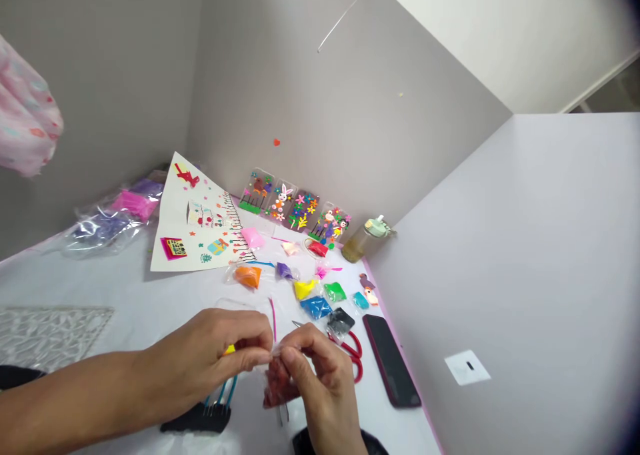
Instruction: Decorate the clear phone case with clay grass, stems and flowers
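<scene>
Low in the middle, my right hand (325, 381) pinches the top of a small clear plastic bag (279, 383) with reddish-brown clay inside. My left hand (235, 341) meets it there, thumb and fingers pressed together at the same gathered edge of plastic. The bag hangs down beneath the fingertips. Partly under my left wrist lies a black piece (200, 420) with blue sticks, and a bit of yellow (230, 349) shows behind the fingers. Beside my right hand are red-handled scissors (357, 356), partly covered by a packet of black clay (341, 323).
Packets of orange (248, 277), yellow (305, 289), blue (316, 307) and green clay (335, 291) lie beyond my hands. A phone (391, 361) rests at the right edge. Decorated clear cases (303, 209), a sticker sheet (197, 225) and a bottle (365, 239) stand near the wall.
</scene>
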Motion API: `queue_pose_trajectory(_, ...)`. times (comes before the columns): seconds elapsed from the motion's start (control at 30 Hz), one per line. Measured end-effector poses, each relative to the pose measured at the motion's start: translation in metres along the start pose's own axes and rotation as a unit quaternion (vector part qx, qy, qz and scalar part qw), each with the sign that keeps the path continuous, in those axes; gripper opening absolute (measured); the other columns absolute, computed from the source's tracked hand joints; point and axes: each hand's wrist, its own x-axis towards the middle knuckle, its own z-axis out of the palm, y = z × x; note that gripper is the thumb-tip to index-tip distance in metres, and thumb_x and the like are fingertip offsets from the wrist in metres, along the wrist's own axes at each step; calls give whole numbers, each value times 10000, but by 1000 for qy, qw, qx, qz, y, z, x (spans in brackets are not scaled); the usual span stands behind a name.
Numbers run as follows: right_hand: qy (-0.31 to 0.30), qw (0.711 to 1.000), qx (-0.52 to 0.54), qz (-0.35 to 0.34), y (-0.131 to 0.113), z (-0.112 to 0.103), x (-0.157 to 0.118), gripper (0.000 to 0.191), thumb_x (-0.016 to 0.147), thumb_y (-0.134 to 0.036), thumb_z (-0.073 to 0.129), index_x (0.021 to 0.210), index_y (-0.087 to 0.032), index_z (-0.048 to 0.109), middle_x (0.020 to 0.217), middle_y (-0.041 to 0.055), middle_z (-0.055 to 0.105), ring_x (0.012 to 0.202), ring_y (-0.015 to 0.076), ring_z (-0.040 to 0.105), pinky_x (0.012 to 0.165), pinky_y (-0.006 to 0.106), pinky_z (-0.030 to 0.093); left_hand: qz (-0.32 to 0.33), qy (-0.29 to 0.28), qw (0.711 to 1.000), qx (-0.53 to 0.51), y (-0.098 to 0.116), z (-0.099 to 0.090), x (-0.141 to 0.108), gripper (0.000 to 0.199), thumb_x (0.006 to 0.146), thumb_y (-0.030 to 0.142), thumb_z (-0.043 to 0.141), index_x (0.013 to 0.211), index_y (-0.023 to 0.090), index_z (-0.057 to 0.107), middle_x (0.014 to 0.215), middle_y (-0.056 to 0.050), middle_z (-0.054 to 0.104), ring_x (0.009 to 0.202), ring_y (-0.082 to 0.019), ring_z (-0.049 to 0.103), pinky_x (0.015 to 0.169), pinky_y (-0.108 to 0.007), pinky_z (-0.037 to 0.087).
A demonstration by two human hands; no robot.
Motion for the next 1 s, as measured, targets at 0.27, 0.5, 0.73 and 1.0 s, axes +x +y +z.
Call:
queue_pose_trajectory(0.27, -7, 987, -158, 23, -23, -44, 34, 540, 990, -748, 747, 923, -212, 752, 758, 26, 742, 578, 206, 740, 593, 360, 662, -30, 15, 999, 7, 1, -16, 3, 264, 1068, 518, 637, 1037, 279, 746, 759, 44, 726, 661, -162, 642, 626, -254, 430)
queue_pose_trajectory(0.5, 31, 914, -401, 54, -38, -164, 135, 336, 1105, -497, 743, 1046, -167, 756, 957, 41, 779, 871, 213, 774, 820, 379, 681, -49, 144, 985, 75, 5, -88, 4, 290, 1098, 571, 625, 1081, 343, 803, 823, 30, 762, 791, -196, 732, 749, -255, 577)
queue_pose_trajectory(0.73, 24, 806, -585, 88, -30, -193, 202, 367, 1112, -401, 773, 1411, -192, 726, 1427, 113, 746, 1192, 295, 774, 1004, 501, 685, -54, 147, 981, 111, -22, -106, 2, 314, 1113, 560, 586, 995, 351, 787, 823, 54, 777, 762, -181, 738, 693, -215, 566)
queue_pose_trajectory(1.0, -91, 727, -680, -9, -2, -134, 269, 376, 1112, -385, 775, 1433, -197, 715, 1456, 122, 734, 1229, 300, 766, 1038, 525, 675, -153, 224, 960, 74, -5, -93, 6, 312, 1036, 589, 633, 943, 343, 800, 767, 87, 733, 792, -176, 705, 789, -219, 553)
